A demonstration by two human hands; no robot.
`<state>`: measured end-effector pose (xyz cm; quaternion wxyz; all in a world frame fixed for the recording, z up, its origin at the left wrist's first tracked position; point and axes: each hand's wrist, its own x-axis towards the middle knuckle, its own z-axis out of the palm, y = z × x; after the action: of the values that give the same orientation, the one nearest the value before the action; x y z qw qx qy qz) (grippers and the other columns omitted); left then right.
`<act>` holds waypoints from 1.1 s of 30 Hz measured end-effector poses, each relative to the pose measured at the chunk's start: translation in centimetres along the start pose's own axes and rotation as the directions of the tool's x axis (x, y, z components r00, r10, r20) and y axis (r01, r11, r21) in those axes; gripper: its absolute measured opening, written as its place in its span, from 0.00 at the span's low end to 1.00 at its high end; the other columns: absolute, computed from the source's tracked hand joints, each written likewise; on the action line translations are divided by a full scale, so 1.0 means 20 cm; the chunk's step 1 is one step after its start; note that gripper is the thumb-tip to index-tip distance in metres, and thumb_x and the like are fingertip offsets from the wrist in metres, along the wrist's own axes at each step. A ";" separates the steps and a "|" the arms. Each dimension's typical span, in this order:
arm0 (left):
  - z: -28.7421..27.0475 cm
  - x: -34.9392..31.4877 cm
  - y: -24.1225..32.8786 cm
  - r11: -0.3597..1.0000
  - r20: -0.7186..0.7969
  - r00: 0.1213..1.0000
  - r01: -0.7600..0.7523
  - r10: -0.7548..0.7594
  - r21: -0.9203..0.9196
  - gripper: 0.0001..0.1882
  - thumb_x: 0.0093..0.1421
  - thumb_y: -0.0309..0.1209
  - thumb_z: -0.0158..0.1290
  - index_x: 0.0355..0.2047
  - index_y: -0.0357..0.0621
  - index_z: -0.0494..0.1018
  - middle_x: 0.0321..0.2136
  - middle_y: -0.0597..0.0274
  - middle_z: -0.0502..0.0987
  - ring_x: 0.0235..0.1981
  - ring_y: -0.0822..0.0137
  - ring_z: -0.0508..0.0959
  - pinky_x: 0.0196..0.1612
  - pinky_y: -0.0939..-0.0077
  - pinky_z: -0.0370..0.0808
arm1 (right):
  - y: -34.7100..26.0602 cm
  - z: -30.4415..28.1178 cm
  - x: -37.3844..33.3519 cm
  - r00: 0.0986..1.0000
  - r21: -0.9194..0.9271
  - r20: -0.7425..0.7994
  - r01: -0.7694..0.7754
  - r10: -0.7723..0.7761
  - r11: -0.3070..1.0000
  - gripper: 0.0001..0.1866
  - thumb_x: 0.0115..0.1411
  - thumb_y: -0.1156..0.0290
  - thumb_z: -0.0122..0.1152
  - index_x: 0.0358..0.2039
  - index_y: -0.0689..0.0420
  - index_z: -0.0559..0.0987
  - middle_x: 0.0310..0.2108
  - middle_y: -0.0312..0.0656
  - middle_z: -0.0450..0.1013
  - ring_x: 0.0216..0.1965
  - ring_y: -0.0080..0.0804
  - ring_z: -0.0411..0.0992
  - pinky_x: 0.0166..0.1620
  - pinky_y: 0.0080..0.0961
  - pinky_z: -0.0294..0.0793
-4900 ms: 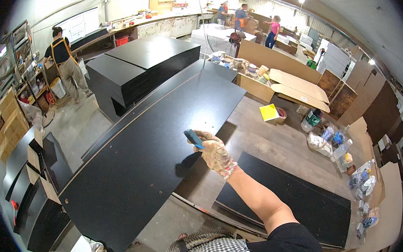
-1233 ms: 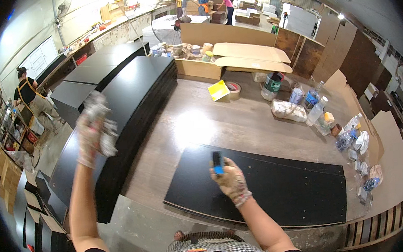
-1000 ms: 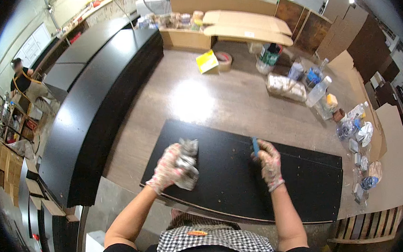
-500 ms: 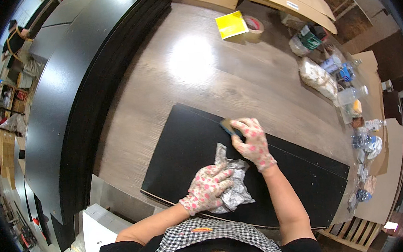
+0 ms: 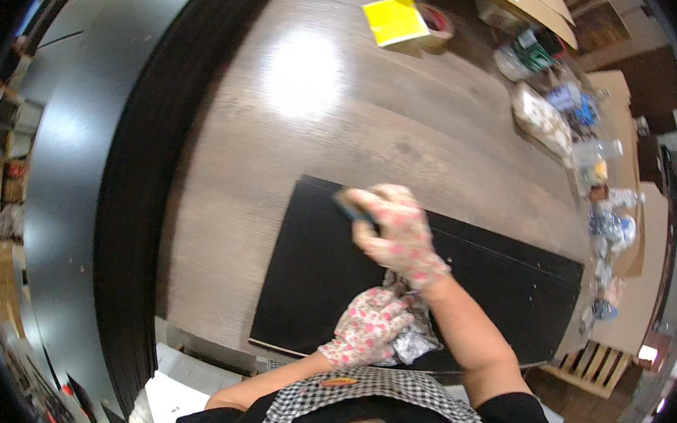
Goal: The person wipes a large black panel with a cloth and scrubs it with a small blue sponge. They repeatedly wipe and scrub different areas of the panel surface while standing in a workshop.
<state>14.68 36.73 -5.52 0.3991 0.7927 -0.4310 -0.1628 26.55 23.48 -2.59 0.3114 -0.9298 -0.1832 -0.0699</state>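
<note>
The black panel (image 5: pixel 313 293) lies flat on the wooden floor (image 5: pixel 307 118), directly below and in front of the person. Its long axis runs from the upper left, near the middle of the view, down to the lower right, where it ends close to a wooden pallet (image 5: pixel 593 366). To the person's left a much larger stack of dark panels (image 5: pixel 75 192) curves up the side of the view (the fisheye bends its straight edges), well apart from the panel being worked on.

Both hands sit over the near half of the panel, so its free length stretches away to the person's right and its short end to the left. The right hand (image 5: pixel 400 234), in a flowered glove, reaches farther out and is the nearer one to the panel's far long edge. It is closed around a small dark tool (image 5: pixel 352 208) whose tip presses down on the panel surface; the tool is blurred and its kind cannot be told.

The left hand (image 5: pixel 367 326), gloved alike, is tucked in closer to the body, just below the right wrist and near the panel's near edge. It is clenched on a crumpled grey rag (image 5: pixel 412 337), which rests against the panel.

Off to the right of the floor a row of bottles and plastic bags (image 5: pixel 589 160) runs along the wall, and a yellow sheet (image 5: pixel 395 18) lies at the top, beside a roll of tape (image 5: pixel 439 21), all well apart from the hands.
</note>
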 end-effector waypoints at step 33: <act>0.10 0.15 0.20 0.919 0.005 0.999 0.032 -0.036 0.392 0.36 0.27 0.37 0.67 0.45 0.55 0.75 0.56 0.60 0.68 0.63 0.50 0.61 0.60 0.49 0.58 | 0.43 -0.83 -1.29 0.690 -0.460 -0.480 -0.724 0.542 0.514 0.14 0.44 0.69 0.59 0.34 0.53 0.79 0.27 0.43 0.67 0.32 0.40 0.66 0.36 0.38 0.68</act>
<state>13.04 32.07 -3.44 0.2271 0.8629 -0.4435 -0.0848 5.70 -0.58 -0.45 0.0144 -0.9584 0.2513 -0.1344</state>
